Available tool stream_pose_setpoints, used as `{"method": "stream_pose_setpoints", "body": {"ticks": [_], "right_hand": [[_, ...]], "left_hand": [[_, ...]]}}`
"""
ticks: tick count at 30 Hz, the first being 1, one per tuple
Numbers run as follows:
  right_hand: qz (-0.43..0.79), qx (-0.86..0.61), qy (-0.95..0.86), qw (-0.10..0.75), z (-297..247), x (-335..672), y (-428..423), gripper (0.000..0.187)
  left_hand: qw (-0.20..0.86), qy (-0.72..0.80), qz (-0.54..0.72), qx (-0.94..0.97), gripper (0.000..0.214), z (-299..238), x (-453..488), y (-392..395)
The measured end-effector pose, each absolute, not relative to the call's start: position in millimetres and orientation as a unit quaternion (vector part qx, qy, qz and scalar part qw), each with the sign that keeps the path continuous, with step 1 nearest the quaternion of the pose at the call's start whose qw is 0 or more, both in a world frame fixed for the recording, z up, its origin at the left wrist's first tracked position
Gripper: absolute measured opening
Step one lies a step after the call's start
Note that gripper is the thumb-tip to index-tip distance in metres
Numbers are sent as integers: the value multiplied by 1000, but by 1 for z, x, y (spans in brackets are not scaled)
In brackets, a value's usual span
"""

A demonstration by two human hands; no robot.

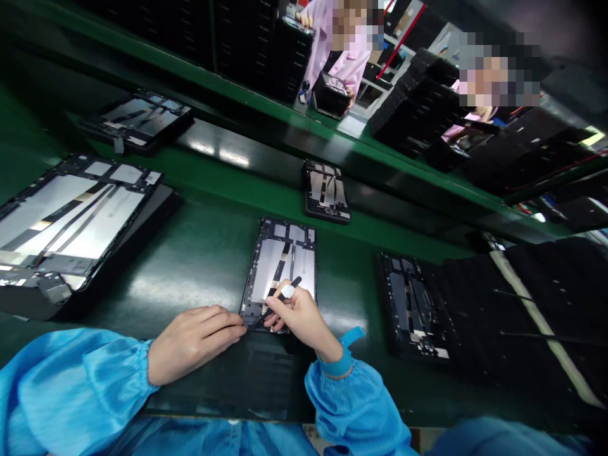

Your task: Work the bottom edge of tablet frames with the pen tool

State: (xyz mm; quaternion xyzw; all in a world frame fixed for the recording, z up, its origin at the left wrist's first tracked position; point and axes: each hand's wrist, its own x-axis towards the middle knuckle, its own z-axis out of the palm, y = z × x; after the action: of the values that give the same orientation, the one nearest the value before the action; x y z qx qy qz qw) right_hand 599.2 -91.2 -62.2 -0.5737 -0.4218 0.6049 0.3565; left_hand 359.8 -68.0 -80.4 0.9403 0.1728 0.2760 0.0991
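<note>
An opened tablet [307, 266], its silver inner plate and black flex cables bare, lies on the green bench in front of me. My right hand [300, 313] is closed around slim black tweezers [295, 282], slanting down toward the tablet's lower left part; their tips are hard to make out. Something white covers a fingertip of this hand. My left hand [197, 339] lies rather flat, fingers stretched out together, the fingertips touching the tablet's lower left corner. Its thumb is hidden.
More opened tablets lie around: a large one [90, 215] on a black tray at left, one [142, 117] behind it, a small one [327, 190] further back, and one [411, 304] at right beside black trays [494, 316]. Across the bench, people in pink work among stacked black trays [413, 101].
</note>
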Motion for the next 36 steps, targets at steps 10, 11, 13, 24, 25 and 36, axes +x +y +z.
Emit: {"method": "stream_pose_setpoints", "body": {"ticks": [10,11,13,24,25,36], "right_hand": [[583,-580,-417,387,-64,604,-96,33],[571,-586,-413,400,-64,607,-99,32],[540,-599,-413,423,-64,614,-107,28],[442,-608,-502,429,-64,620,-128,15],[444,-606,-498,433,-64,620,-128,15],[466,-599,-460,461,-75,619,-126,18]], "left_hand": [[-8,150,193,970,44,-93,353,-72],[-9,148,196,969,44,-92,353,-72],[-8,143,201,969,46,-89,354,-70],[35,170,191,966,47,-87,352,-72],[43,174,196,964,48,-87,352,-72],[7,167,175,970,49,-95,368,-68]]}}
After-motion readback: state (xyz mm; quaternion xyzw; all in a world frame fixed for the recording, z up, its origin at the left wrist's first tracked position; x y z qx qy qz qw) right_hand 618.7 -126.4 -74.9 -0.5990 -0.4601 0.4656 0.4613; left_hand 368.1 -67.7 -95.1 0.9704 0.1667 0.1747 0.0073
